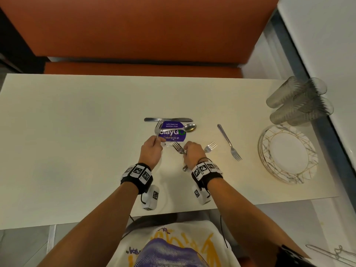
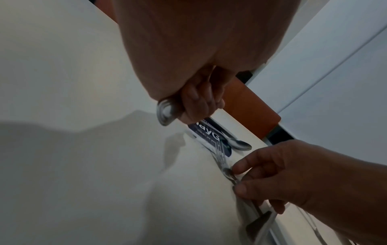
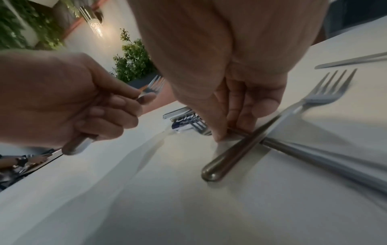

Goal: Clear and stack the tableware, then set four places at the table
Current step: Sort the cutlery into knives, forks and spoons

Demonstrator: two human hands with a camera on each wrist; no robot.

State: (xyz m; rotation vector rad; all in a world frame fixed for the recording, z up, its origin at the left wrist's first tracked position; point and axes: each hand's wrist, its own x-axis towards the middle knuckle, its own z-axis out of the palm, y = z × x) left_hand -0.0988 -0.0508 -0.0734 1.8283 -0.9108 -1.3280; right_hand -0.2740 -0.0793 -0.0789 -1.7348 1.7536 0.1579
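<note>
Head view: left hand [image 1: 151,146] grips a raised fork [image 1: 158,127] over the purple card [image 1: 172,132]; right hand [image 1: 192,152] pinches one of two crossed forks [image 1: 178,147] on the table [image 1: 77,132]. Far right: stacked plates [image 1: 288,154], tumblers [image 1: 300,101].
Left wrist view: fingers curled round handle [image 2: 165,112].
Right wrist view: fingertips [image 3: 220,136] on lower fork's handle.

Two steel forks [image 1: 179,147] crossed on table (third [image 1: 158,128] lifted), plates [image 1: 288,154] stacked right.

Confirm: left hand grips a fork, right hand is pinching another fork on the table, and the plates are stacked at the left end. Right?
Not quite. The stacked plates sit at the table's right end, below the glasses, as the head view shows. The rest holds: the left hand grips a fork, and the right hand pinches another fork on the table.
</note>
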